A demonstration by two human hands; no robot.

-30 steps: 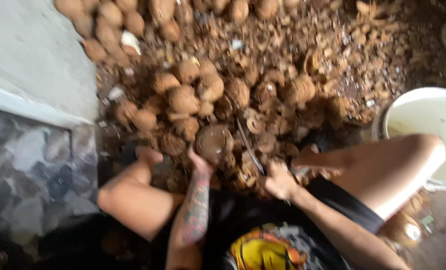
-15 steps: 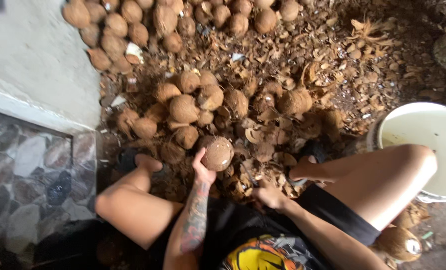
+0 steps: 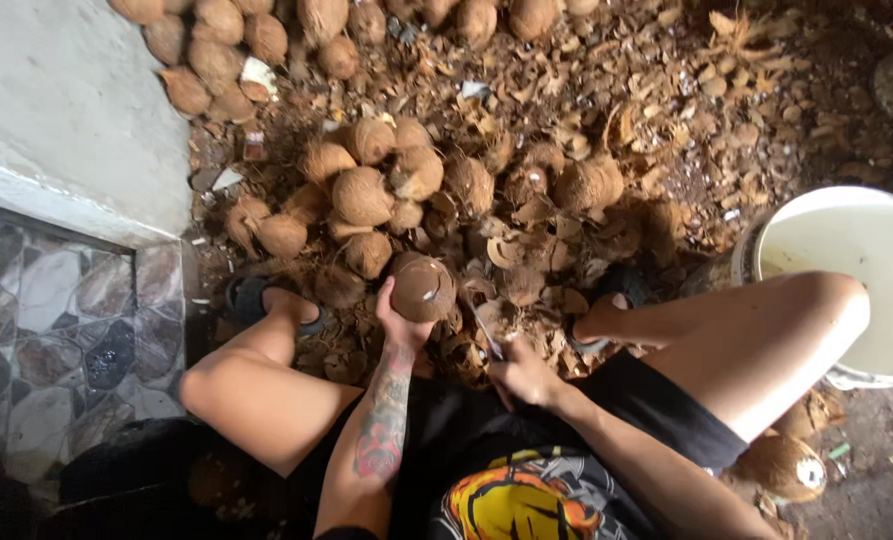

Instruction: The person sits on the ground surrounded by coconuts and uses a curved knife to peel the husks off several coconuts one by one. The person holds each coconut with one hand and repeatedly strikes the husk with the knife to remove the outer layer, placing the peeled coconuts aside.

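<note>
Broken brown shell (image 3: pixel 666 110) litters the dirt ahead of us, and a heap of husked coconuts (image 3: pixel 386 190) sits within arm's reach, so fresh ones can be picked without getting up. We sit low with knees spread, sandalled feet planted at the edge of the heap, which leaves an open working space between the legs. Our left hand (image 3: pixel 398 325) cups one coconut (image 3: pixel 422 288) from below, fingers curled firmly around its underside, lifting it just clear of the pile with its smooth rounded face turned up toward us; held this way the top stays exposed. Our right hand (image 3: pixel 522 375) is wrapped tight around the handle of a knife (image 3: pixel 486 335), its thin blade angled up and left toward the held coconut but apart from it. A white bucket (image 3: pixel 856 250) stands just beyond our right knee, close enough to reach. More coconuts (image 3: pixel 791 465) lie by our right hip, apart from the main heap. To our left a grey concrete slab (image 3: pixel 66 100) borders a stone-patterned floor (image 3: pixel 56 330), and further coconuts (image 3: pixel 226 50) are stacked along the slab's edge.
</note>
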